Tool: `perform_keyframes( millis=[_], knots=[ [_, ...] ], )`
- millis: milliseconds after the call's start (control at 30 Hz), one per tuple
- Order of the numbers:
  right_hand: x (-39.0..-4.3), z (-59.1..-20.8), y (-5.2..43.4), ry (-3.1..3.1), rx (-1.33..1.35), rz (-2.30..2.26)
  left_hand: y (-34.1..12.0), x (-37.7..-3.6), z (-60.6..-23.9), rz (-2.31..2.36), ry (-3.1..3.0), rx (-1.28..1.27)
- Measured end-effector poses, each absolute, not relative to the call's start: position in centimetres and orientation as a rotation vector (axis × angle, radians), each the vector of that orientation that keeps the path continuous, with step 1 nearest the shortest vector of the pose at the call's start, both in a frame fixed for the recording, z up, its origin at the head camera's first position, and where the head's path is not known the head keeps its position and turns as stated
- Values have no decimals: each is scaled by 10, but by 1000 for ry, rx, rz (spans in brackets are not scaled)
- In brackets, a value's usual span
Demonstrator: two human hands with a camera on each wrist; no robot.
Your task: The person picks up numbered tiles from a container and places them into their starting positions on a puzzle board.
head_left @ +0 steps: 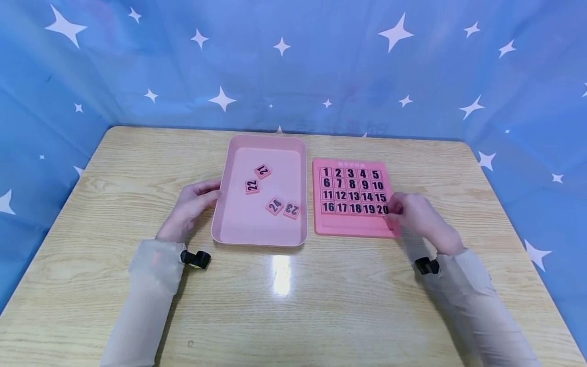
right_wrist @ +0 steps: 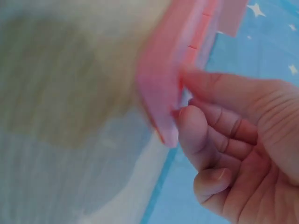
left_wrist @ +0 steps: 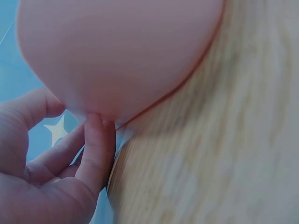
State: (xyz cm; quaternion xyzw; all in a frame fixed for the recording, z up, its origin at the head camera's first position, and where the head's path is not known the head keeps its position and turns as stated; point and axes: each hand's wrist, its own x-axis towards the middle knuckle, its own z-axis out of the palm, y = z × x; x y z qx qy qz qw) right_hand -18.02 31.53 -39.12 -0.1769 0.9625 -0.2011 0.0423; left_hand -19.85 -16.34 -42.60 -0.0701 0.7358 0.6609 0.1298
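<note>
Left hand (head_left: 190, 209) at tray's 9 o'clock, fingers loosely curled, tips touching pink tray (head_left: 238, 224) outer wall. Right hand (head_left: 419, 219) at board's 4 o'clock, fingers curled, pinching corner of pink number board (head_left: 350, 227). Tiles 21 (head_left: 262, 171), 22 (head_left: 251, 186), 24 (head_left: 274, 206), 23 (head_left: 292, 209) loose in tray. Board just beside tray on wooden table (head_left: 293, 306).

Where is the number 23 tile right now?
In the head view the 23 tile lies inside the pink tray, near its front right corner, just right of the 24 tile and left of the number board.
</note>
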Motion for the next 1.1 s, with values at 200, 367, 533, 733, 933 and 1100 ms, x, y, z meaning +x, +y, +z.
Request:
perform_keyframes(
  millis=[200,367,533,733,933,1100],
  knots=[
    [-183,-383,298,3036,-702,-821,-162,-202,-426,1925,2121,-199],
    [-193,-373,265,3003,-835,-957,-159,-204,-427,1958,2118,-180],
    [-216,-359,211,2871,-901,-980,-162,-203,-429,1981,2111,-188],
    [-258,-352,137,2622,-944,-952,-167,-200,-428,1960,2135,-204],
    [-295,-365,88,2538,-929,-814,-165,-200,-429,1940,2159,-220],
    [-312,-376,73,2519,-847,-711,-164,-201,-429,1928,2174,-240]
  ],
)
